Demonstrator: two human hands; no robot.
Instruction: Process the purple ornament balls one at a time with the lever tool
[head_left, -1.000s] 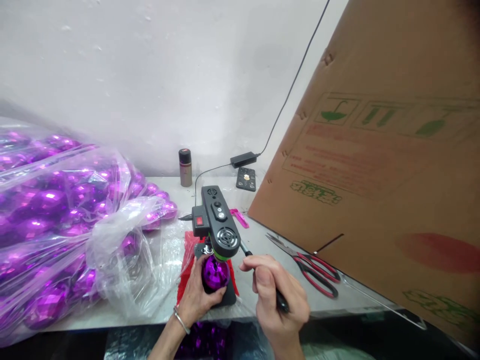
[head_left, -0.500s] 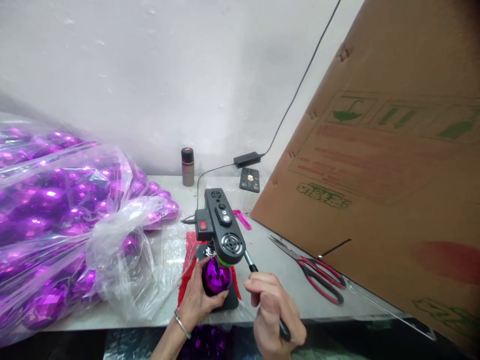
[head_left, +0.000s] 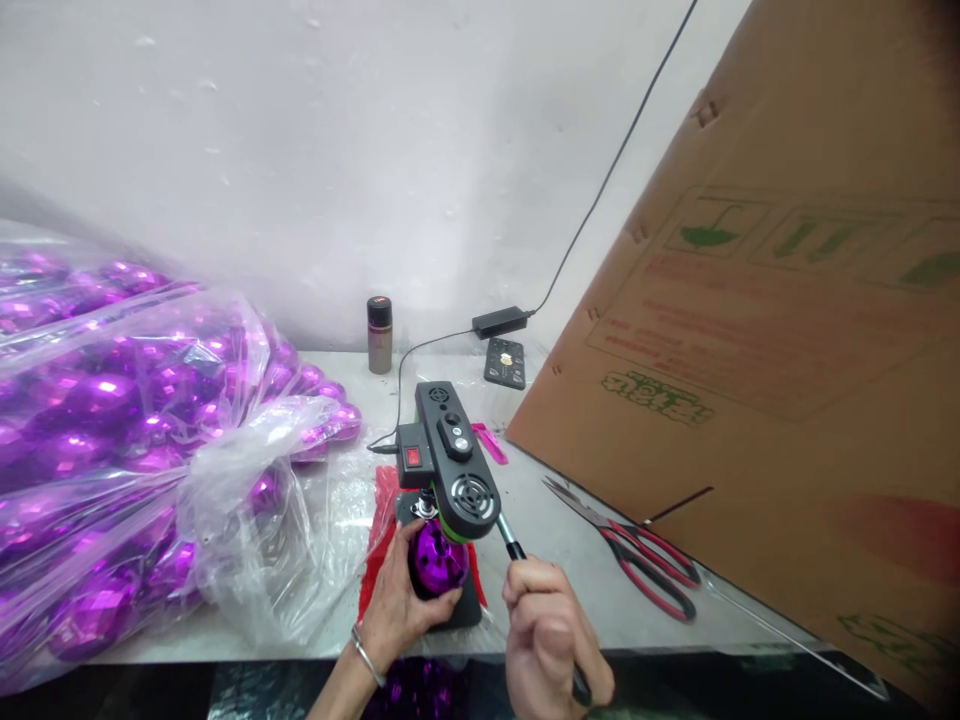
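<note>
A shiny purple ball [head_left: 441, 558] sits under the front end of a black machine [head_left: 456, 455] with round vents and a red switch. My left hand [head_left: 401, 600], with a metal bangle on the wrist, grips the ball from its left and near sides. My right hand [head_left: 551, 630] is closed around the black handle of a metal lever [head_left: 511, 535] at the machine's right side. Beneath the ball lie the machine's dark base [head_left: 463, 608] and a red sheet [head_left: 380, 518].
Clear plastic bags of purple balls [head_left: 112, 400] fill the left. Red-handled scissors [head_left: 649, 560] lie at the right beside a large cardboard box [head_left: 750, 300]. Behind stand a small bottle [head_left: 380, 340], a black adapter [head_left: 500, 322] and a dark phone-like object [head_left: 505, 363].
The view has shifted slightly, so most things appear a little further right. Both hands keep their holds, and the right fingers are curled a bit more tightly around the handle.
</note>
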